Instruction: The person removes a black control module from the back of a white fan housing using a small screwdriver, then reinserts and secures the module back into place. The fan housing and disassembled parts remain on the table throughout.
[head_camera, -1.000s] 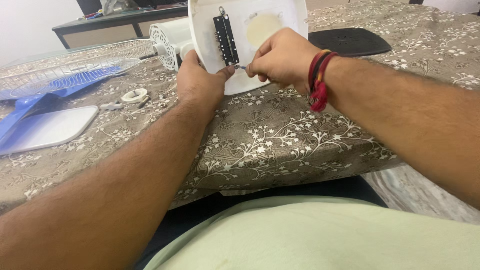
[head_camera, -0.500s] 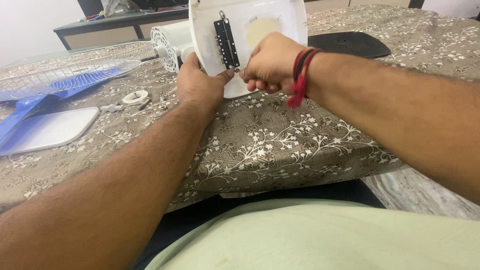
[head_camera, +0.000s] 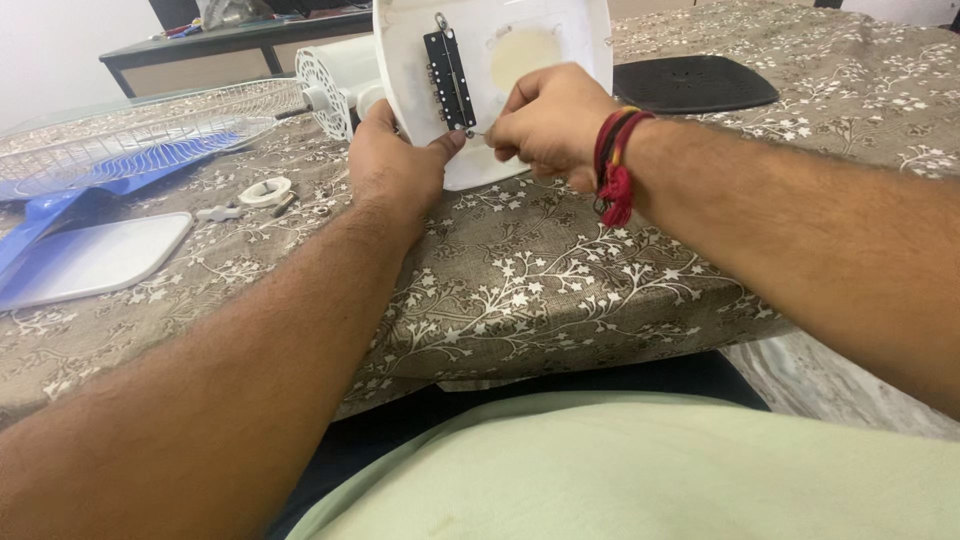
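- Left hand (head_camera: 395, 165): fingers clamped on the white fan base (head_camera: 560, 30), left edge.
- Right hand (head_camera: 550, 120): fingers pinched just beside the base's black switch strip (head_camera: 448, 80).
- Base stands tilted on the table (head_camera: 560, 280).

A: Your left side is crowded: wire fan guard (head_camera: 140, 135), blue blades (head_camera: 60, 200), small loose ring (head_camera: 265, 190).
B: Right side is roomier; only the black square plate (head_camera: 695, 82) lies there.

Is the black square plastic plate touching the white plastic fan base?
No, the black square plastic plate lies flat on the tablecloth, apart from the white plastic fan base.
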